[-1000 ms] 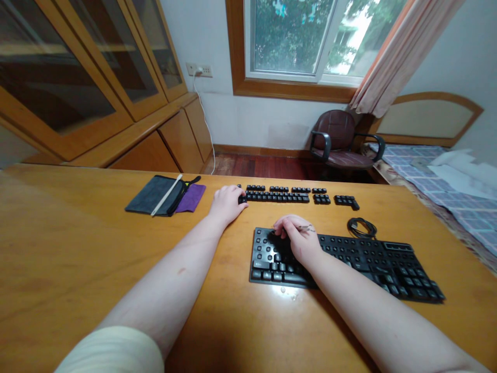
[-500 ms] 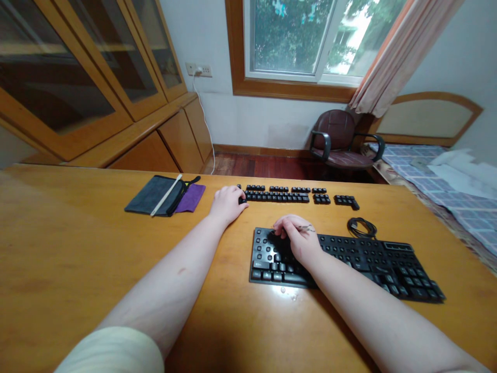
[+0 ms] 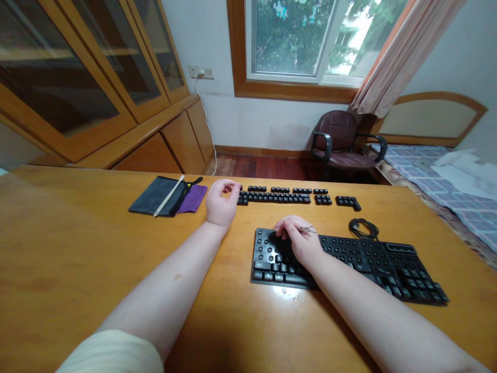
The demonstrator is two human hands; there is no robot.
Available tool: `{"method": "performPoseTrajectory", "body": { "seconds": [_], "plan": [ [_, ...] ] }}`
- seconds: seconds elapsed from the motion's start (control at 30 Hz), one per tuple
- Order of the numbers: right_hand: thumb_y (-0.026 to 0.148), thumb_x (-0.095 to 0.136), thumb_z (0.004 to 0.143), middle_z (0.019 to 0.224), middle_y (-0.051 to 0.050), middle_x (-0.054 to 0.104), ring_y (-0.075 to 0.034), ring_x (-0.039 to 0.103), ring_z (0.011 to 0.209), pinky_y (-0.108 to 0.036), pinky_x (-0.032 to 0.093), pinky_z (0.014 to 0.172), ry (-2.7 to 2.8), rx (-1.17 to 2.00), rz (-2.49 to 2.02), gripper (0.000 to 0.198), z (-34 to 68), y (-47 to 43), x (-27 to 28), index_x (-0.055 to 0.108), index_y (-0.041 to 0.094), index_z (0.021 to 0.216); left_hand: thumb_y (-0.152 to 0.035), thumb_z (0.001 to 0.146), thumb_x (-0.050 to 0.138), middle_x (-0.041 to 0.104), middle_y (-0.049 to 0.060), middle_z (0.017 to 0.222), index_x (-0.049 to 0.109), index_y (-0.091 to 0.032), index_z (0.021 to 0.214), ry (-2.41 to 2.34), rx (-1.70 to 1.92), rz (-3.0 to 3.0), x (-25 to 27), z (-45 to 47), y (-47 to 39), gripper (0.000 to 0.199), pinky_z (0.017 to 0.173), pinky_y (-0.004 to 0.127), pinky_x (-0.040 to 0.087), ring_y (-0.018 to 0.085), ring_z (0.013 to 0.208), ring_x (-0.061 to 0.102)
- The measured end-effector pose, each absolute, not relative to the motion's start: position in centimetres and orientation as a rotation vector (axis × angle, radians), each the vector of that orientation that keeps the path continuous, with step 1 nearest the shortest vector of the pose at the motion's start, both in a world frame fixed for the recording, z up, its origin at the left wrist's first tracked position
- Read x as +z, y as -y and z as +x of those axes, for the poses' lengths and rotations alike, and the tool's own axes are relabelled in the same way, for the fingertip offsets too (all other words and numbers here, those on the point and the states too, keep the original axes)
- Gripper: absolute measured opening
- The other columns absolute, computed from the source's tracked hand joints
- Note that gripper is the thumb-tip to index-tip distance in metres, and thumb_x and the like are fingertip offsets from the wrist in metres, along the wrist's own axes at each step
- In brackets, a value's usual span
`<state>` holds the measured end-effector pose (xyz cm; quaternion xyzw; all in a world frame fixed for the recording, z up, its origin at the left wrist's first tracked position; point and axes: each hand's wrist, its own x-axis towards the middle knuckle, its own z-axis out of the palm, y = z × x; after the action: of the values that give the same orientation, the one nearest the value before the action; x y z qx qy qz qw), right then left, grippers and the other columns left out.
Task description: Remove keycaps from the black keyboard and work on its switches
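1. A wooden table (image 3: pixel 77 280) stands before a window (image 3: pixel 287 41) and a maroon armchair (image 3: pixel 337 134).
2. On it lies a black keyboard (image 3: pixel 363 255); faint marking on a wide key (image 3: pixel 263 266) is unreadable.
3. The right hand (image 3: pixel 303 243) pinches a slim tool (image 3: pixel 308 229) over the keyboard's left part.
4. The left hand (image 3: pixel 221 206) curls beside loose keycaps (image 3: pixel 285 198); whether it grips one, I cannot tell.

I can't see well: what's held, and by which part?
Right grip holds a thin tool, one end protruding, held part hidden. Left grip: can't tell.
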<state>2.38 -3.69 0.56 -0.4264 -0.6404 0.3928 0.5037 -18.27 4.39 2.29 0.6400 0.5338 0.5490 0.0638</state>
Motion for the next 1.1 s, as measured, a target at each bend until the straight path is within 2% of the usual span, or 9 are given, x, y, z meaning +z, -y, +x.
{"method": "performPoseTrajectory", "body": {
  "seconds": [0.07, 0.13, 0.2, 0.33, 0.4, 0.47, 0.57, 0.73, 1.1],
  "plan": [
    [0.041, 0.043, 0.09, 0.066, -0.004, 0.058, -0.014, 0.054, 0.058, -0.027, 0.045, 0.053, 1.54, 0.943, -1.027, 0.038, 2.4, 3.7, 0.5, 0.063, 0.018, 0.067, -0.032, 0.088, 0.045, 0.057, 0.001, 0.076, 0.053, -0.02, 0.082, -1.466, 2.025, 1.665, 4.9, -17.7, -2.5, 0.015, 0.067, 0.027, 0.047, 0.013, 0.07, 0.056],
    [0.041, 0.042, 0.091, 0.065, -0.004, 0.057, -0.014, 0.053, 0.057, -0.028, 0.045, 0.054, 1.523, 0.927, -1.021, 0.039, 2.5, 3.7, 0.5, 0.063, 0.018, 0.067, -0.031, 0.091, 0.038, 0.058, 0.001, 0.078, 0.054, -0.021, 0.082, -1.292, 2.093, 1.61, 7.6, -17.2, -0.1, 0.021, 0.065, 0.026, 0.048, 0.012, 0.07, 0.056],
    [0.042, 0.041, 0.091, 0.066, -0.004, 0.058, -0.015, 0.054, 0.06, -0.029, 0.045, 0.058, 1.512, 0.886, -1.019, 0.04, 2.6, 3.8, 0.7, 0.064, 0.018, 0.067, -0.031, 0.091, 0.038, 0.06, 0.002, 0.081, 0.056, -0.022, 0.08, -1.203, 1.875, 1.755, 9.1, -16.6, 2.4, 0.024, 0.07, 0.028, 0.049, 0.014, 0.076, 0.058],
    [0.043, 0.038, 0.092, 0.068, -0.005, 0.06, -0.016, 0.055, 0.066, -0.031, 0.045, 0.064, 1.484, 0.716, -1.081, 0.045, 3.0, 4.1, 1.6, 0.065, 0.018, 0.066, -0.031, 0.083, 0.054, 0.064, 0.004, 0.098, 0.063, -0.023, 0.088, -1.234, 1.01, 2.17, 6.9, -15.5, 6.1, 0.013, 0.088, 0.037, 0.047, 0.02, 0.096, 0.059],
    [0.044, 0.037, 0.092, 0.067, -0.005, 0.059, -0.015, 0.055, 0.065, -0.03, 0.044, 0.062, 1.461, 0.664, -1.108, 0.047, 3.4, 4.2, 2.1, 0.066, 0.018, 0.066, -0.037, 0.076, 0.062, 0.055, 0.008, 0.123, 0.059, -0.023, 0.109, -1.353, 0.714, 2.245, 4.2, -15.1, 7.0, 0.036, 0.098, 0.045, 0.04, 0.027, 0.115, 0.05],
    [0.044, 0.037, 0.092, 0.064, -0.004, 0.058, -0.014, 0.054, 0.061, -0.027, 0.043, 0.058, 1.469, 0.684, -1.116, 0.047, 3.8, 4.2, 2.5, 0.067, 0.017, 0.068, -0.043, 0.074, 0.063, 0.043, 0.011, 0.138, 0.05, -0.021, 0.124, -1.388, 0.556, 2.307, 2.0, -14.9, 7.4, 0.056, 0.105, 0.049, 0.031, 0.03, 0.127, 0.038],
    [0.044, 0.043, 0.09, 0.061, -0.002, 0.057, -0.012, 0.052, 0.052, -0.024, 0.04, 0.051, 1.632, 0.795, -1.128, 0.04, 4.3, 3.9, 3.1, 0.067, 0.016, 0.072, -0.053, 0.069, 0.064, 0.031, 0.013, 0.146, 0.037, -0.02, 0.136, -1.279, 0.398, 2.424, 0.4, -14.7, 7.3, 0.078, 0.111, 0.052, 0.017, 0.031, 0.135, 0.025],
    [0.04, 0.053, 0.084, 0.046, 0.003, 0.053, -0.01, 0.05, 0.044, -0.022, 0.04, 0.05, 1.959, 1.035, -1.274, 0.031, 4.3, 3.5, 4.0, 0.063, 0.017, 0.067, -0.062, 0.063, 0.064, 0.026, 0.014, 0.148, 0.022, -0.02, 0.143, -1.191, 0.264, 2.461, 0.0, -14.6, 6.9, 0.099, 0.111, 0.052, 0.014, 0.032, 0.137, 0.02],
    [0.046, 0.061, 0.077, 0.048, 0.002, 0.057, -0.011, 0.054, 0.042, -0.021, 0.043, 0.042, 1.786, 1.381, -1.421, 0.029, 3.7, 3.3, 3.1, 0.059, 0.018, 0.071, -0.062, 0.061, 0.066, 0.029, 0.014, 0.147, 0.033, -0.019, 0.138, -1.14, 0.251, 2.444, 0.2, -16.2, 5.5, 0.093, 0.11, 0.055, 0.011, 0.033, 0.135, 0.023]
  ]
}}
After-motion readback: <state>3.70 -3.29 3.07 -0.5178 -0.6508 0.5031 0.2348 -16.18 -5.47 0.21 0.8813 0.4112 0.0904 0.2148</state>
